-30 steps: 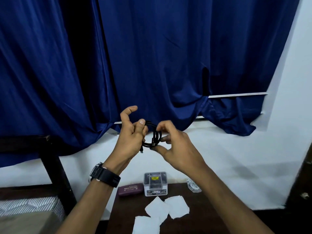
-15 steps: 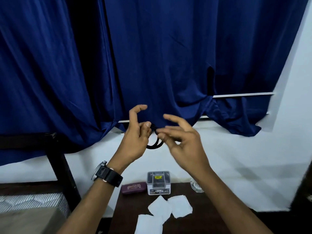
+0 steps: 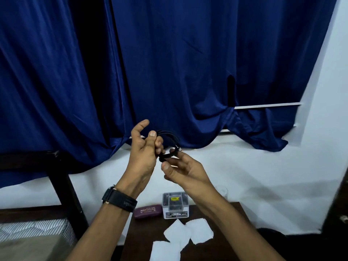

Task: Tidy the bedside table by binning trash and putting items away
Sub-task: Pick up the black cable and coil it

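Plenty of open air between the hands and the desk (image 3: pixel 143 234) below; the desk's near edge is cut off by the frame. The black cable (image 3: pixel 175 141) is wound into a small loop, held up in front of the blue curtain (image 3: pixel 169 72). The left hand (image 3: pixel 145 153) pinches it between thumb and curled fingers, index sticking up free; the right hand (image 3: pixel 186 172) has fairly straight fingers touching the loop's bottom, thumb off it. Paper squares (image 3: pixel 177 233), a purple case (image 3: pixel 148 210) and a clear box (image 3: pixel 175 204) sit on the desk; the glass (image 3: pixel 222 191) behind the right wrist is barely visible.
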### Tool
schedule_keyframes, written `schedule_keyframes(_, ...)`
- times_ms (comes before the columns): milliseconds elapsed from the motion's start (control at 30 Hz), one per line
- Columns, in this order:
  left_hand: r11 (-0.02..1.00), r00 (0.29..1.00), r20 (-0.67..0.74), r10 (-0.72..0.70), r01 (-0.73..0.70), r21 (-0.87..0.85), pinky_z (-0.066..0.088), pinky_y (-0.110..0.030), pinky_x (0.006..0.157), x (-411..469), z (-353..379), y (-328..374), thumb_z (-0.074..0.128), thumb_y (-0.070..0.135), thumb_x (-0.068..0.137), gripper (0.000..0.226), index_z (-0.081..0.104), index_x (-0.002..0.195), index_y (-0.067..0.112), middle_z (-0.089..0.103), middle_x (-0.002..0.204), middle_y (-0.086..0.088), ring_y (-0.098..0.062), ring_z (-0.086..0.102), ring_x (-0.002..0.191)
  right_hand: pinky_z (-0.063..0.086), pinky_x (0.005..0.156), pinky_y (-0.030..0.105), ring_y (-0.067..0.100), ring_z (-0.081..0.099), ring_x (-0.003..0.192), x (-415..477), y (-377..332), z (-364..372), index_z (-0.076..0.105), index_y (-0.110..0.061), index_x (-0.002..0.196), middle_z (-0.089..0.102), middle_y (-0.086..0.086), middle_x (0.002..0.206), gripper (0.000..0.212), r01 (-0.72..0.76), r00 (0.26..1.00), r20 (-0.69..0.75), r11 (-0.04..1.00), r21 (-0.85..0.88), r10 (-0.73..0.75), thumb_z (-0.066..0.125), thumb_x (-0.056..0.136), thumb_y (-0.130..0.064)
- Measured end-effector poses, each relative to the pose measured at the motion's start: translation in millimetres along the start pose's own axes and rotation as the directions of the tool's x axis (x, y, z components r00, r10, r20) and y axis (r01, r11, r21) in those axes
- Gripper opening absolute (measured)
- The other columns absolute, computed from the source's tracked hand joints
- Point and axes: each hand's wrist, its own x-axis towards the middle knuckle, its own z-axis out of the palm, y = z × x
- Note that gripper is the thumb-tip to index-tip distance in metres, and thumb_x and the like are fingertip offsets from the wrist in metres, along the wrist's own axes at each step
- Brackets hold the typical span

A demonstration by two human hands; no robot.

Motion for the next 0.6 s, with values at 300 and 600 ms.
schedule_keyframes(300,0.985,0.988,0.120,-0.101,0.082,0.155,0.047,-0.031,0.084,-10.9,-12.9,-6.3,0.042,0.018,0.112,0.030,0.041,0.140,0.027,0.075,0.080,0.010,-0.004,0.072,0.082,0.060,0.092,0.033,0.026,0.072,0.095,13.8,-1.8,-11.5,0.071,0.002,0.115,0.077,0.015,0.109,0.024,-0.008,0.981,-0.181,0.940,0.342,0.074,0.068,0.095,-0.010)
schedule_keyframes(600,0.930,0.907,0.209,-0.367,0.358,0.080,0.064,-0.032,0.083,-32.2,-16.5,-20.0,0.066,0.019,0.095,0.049,0.045,0.139,0.021,0.080,0.100,-0.019,-0.028,0.080,0.093,0.062,0.074,0.023,0.016,0.074,0.082,11.4,13.7,-49.3,0.077,-0.007,0.100,0.078,0.011,0.094,0.013,-0.066,0.965,-0.253,0.998,0.001,0.065,0.076,0.087,-0.004)
